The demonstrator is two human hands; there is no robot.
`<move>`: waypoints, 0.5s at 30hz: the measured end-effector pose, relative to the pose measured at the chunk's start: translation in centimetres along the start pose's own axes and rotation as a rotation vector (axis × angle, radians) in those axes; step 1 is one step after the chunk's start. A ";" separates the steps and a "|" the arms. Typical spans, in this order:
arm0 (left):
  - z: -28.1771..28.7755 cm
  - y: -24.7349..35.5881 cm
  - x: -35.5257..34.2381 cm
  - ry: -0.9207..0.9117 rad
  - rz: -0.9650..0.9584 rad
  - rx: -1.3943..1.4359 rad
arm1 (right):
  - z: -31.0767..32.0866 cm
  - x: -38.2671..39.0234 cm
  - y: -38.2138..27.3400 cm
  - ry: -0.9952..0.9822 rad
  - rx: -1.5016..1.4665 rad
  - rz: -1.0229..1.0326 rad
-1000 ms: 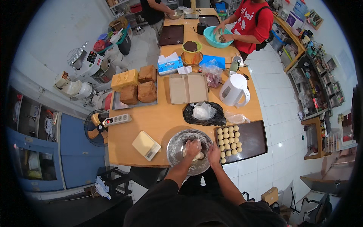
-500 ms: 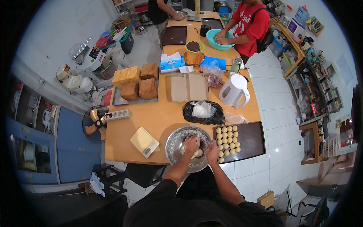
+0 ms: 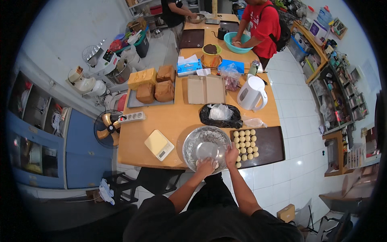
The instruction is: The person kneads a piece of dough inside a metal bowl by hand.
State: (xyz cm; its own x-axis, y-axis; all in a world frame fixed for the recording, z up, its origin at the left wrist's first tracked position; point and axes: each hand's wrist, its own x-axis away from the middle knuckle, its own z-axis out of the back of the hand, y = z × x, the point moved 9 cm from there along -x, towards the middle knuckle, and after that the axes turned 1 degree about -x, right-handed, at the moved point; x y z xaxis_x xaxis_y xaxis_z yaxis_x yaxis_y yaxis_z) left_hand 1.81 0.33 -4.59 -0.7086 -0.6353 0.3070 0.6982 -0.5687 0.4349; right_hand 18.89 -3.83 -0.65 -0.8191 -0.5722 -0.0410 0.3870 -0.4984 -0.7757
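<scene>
We see dough (image 3: 217, 165) at the lower edge inside the steel bowl (image 3: 197, 139), lower centre of frame, right under the left hand (image 3: 206, 165), the nearer one; can't tell how tight that grip is. Long axis covered. The right hand (image 3: 231, 156) holds the bowl's right rim.

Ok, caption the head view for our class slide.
Left hand on dough in a metal bowl, right hand at its side, pale balls alongside.

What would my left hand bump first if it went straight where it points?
Probably the far inner wall of the round silver metal bowl, past the pale dough at your left hand; depth is unclear.
</scene>
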 end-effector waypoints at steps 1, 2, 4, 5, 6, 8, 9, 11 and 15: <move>0.4 0.1 0.5 -0.126 0.047 0.040 | 0.0 0.1 -0.3 -0.016 -0.023 0.034; 0.3 0.1 0.6 -0.254 0.092 0.079 | 0.1 0.2 -0.5 -0.030 -0.045 0.066; 0.7 -0.8 -0.3 -0.262 0.191 0.058 | -0.1 0.2 -1.1 -0.024 -0.058 0.055; 0.7 -1.4 -0.4 -0.275 0.284 0.037 | -0.1 0.2 -1.2 -0.013 -0.066 0.038; -0.7 -2.0 -0.9 -0.270 0.289 0.035 | -0.1 0.2 -1.5 -0.016 -0.071 0.041; -0.2 -4.3 -2.0 0.080 0.318 -0.059 | -1.1 0.2 -1.9 -0.066 -0.022 0.033; 0.8 -3.8 -2.1 0.187 0.315 -0.092 | -1.1 0.1 -1.4 -0.064 -0.020 0.026; 1.6 -3.5 -3.0 0.226 0.329 -0.044 | -1.0 -0.1 -0.8 -0.033 -0.064 0.046; 2.6 -3.4 -4.2 0.293 0.342 -0.025 | -0.7 -0.2 -1.1 0.010 -0.106 0.056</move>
State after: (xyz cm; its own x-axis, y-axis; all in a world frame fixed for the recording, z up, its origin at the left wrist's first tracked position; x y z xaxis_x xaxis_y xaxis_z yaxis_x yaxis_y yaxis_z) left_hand 2.09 6.28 -5.20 -0.3805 -0.9081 0.1750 0.8920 -0.3104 0.3285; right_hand 18.36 -2.70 -0.20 -0.8018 -0.5905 -0.0914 0.3853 -0.3940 -0.8345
